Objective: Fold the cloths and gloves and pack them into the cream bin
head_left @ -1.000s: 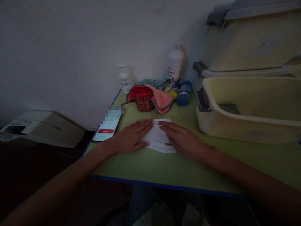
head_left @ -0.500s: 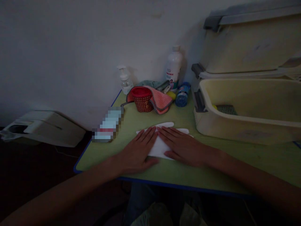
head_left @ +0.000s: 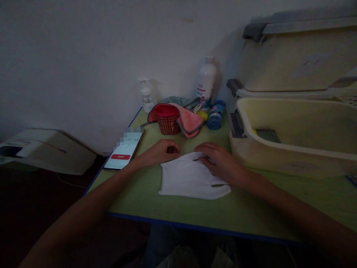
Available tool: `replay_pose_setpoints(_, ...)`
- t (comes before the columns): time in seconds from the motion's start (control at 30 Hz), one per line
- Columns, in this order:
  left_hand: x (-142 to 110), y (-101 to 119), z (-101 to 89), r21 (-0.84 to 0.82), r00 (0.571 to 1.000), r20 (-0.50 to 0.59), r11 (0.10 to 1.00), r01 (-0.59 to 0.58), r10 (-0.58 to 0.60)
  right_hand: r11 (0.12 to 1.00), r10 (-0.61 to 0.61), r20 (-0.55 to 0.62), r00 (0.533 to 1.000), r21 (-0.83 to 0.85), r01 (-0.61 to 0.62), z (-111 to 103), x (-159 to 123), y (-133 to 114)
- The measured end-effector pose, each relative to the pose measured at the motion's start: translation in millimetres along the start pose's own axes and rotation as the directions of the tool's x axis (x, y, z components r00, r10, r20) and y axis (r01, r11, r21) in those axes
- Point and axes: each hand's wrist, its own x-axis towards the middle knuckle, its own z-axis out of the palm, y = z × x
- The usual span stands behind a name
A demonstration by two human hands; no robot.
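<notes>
A white cloth glove (head_left: 182,178) lies flat on the table, its cuff to the left and its fingers to the right. My left hand (head_left: 163,150) is at the glove's far edge, thumb and fingertips curled together in a pinch; what lies between them, if anything, is too dark to make out. Over the glove's finger end, my right hand (head_left: 219,160) has its thumb and fingers closed on the upper glove fingers. Slits between the glove's fingers show beside and below this hand.
A phone (head_left: 124,150) lies at the table's left. Behind stand a red woven cup (head_left: 167,121) with a pink cloth (head_left: 191,121), a pump bottle (head_left: 147,96), a white bottle (head_left: 206,82) and a blue bottle (head_left: 216,115). A cream storage box (head_left: 279,158) with its lid raised stands right.
Both hands lay flat on the glove before. Now the left hand has lifted off to its far edge and curled, the right has drawn its fingers in, and more of the glove shows.
</notes>
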Motion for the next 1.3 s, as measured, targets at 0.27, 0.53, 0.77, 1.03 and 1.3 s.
replay_pose_setpoints(0.27, -7, -6, 8.7, 0.001, 0.994, -0.052, 0.996, -0.095, 0.094, 0.998, 0.069, 0.212, 0.975, -0.008, -0.069, 12, 35, -1)
replay_pose_setpoints(0.53, -11, -3, 6.6, 0.151, 0.987, -0.003, 0.976, -0.158, 0.161, 0.996, 0.081, 0.373, 0.924, 0.012, -0.092, 3, 55, -1)
replay_pose_setpoints(0.77, -13, 1, 9.7, 0.103, 0.991, -0.015, 0.986, -0.130, 0.133, 0.999, 0.045, 0.313, 0.949, -0.022, -0.040, -2, 46, -9)
replay_pose_setpoints(1.03, -13, -1, 13.6, -0.085, 0.994, -0.045, 0.991, -0.099, 0.095, 0.958, -0.122, 0.162, 0.979, -0.239, 0.159, 2, 22, -15)
replay_pose_setpoints(1.3, -14, -9, 13.5, -0.042, 0.974, -0.073, 0.975, -0.220, 0.216, 0.830, -0.374, 0.144, 0.916, -0.388, 0.400, 6, -5, -9)
